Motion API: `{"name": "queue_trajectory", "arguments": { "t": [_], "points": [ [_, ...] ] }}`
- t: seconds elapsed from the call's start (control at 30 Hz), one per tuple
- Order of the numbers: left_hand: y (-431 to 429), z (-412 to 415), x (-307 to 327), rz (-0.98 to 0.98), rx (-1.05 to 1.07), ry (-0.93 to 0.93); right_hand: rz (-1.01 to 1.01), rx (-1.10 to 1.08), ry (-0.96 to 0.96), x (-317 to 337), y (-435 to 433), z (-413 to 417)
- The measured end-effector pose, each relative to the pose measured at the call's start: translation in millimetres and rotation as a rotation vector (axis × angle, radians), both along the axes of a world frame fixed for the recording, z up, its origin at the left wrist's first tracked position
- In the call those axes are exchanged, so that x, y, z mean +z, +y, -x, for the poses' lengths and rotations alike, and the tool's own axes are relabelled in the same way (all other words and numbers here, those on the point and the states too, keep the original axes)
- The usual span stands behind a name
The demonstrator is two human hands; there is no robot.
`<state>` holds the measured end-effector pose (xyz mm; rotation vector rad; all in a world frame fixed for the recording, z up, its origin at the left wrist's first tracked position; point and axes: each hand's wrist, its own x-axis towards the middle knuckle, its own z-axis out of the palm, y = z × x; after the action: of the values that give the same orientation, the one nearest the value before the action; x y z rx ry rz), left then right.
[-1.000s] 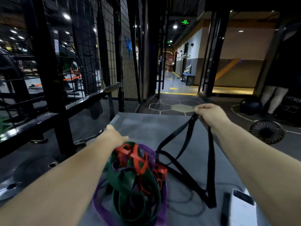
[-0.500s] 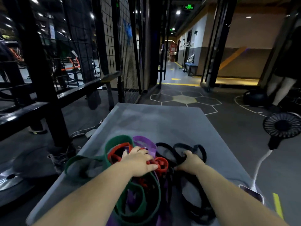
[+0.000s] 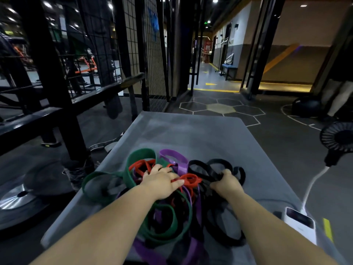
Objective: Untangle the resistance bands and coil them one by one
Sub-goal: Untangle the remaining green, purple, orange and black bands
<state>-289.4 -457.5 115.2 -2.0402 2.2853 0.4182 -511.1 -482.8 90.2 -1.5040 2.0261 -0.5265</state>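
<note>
A tangled heap of resistance bands lies on a grey mat (image 3: 200,134). A wide green band (image 3: 133,161) loops out to the left, a thin red band (image 3: 189,180) and a purple band (image 3: 175,159) sit in the middle, and a black band (image 3: 208,168) lies on the right. My left hand (image 3: 162,180) rests on top of the heap, fingers spread over the red and purple bands. My right hand (image 3: 226,183) grips the bunched loops of the black band.
A black metal rack and wire cage (image 3: 63,79) stand close on the left. A black fan (image 3: 338,138) with a white cable stands on the floor at the right, and a white power bank (image 3: 299,222) lies at the mat's right edge. A person's legs (image 3: 342,96) show far right.
One second ago my right hand held the black band stretched up high; it has come down and now grips the band bunched on the mat. My left hand shifted onto the red band.
</note>
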Motion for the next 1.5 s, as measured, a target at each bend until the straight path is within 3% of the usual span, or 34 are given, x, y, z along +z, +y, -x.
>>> {"name": "queue_trajectory", "arguments": {
  "t": [0.2,0.33,0.4,0.53,0.6,0.67,0.77,0.83,0.93,1.07,1.23,1.4,1.5],
  "points": [
    [13.9,16.0,13.2,0.085,0.014,0.034,0.199,0.013,-0.203,43.9,30.8,10.0],
    [32.9,37.5,29.9,0.172,0.046,0.179,0.285,0.073,-0.279,81.8,66.0,10.2],
    [45.7,50.4,40.6,0.226,0.057,0.337,0.357,0.122,-0.291,101.9,88.8,8.9],
    [87.1,66.6,76.6,0.297,0.091,0.965,0.438,0.241,-0.297,140.4,140.9,8.4],
    [110.6,66.3,93.9,0.331,0.073,1.104,0.428,0.318,-0.278,153.4,166.5,12.0],
    [130.6,61.1,103.6,0.395,0.115,1.073,0.395,0.406,-0.213,160.1,190.1,17.4],
    [155.3,52.3,104.1,0.44,0.166,0.85,0.308,0.556,-0.079,156.0,222.0,20.6],
    [171.4,50.1,95.0,0.384,0.101,0.78,0.291,0.648,-0.025,145.8,240.0,18.0],
    [194.2,48.0,71.5,0.222,-0.045,0.862,0.26,0.741,0.025,125.7,260.4,13.9],
    [219.7,40.5,45.7,0.08,-0.14,0.731,0.063,0.817,0.193,105.4,272.8,10.8],
    [230.6,34.6,34.5,-0.07,-0.128,0.943,0.051,0.812,0.136,96.5,271.0,9.9],
    [216.8,27.0,26.7,-0.13,-0.162,0.94,0.02,0.717,0.052,84.7,258.7,3.0],
    [210.3,28.0,14.7,-0.234,-0.17,0.926,0.07,0.671,0.198,74.7,249.0,2.0]
  ]
}}
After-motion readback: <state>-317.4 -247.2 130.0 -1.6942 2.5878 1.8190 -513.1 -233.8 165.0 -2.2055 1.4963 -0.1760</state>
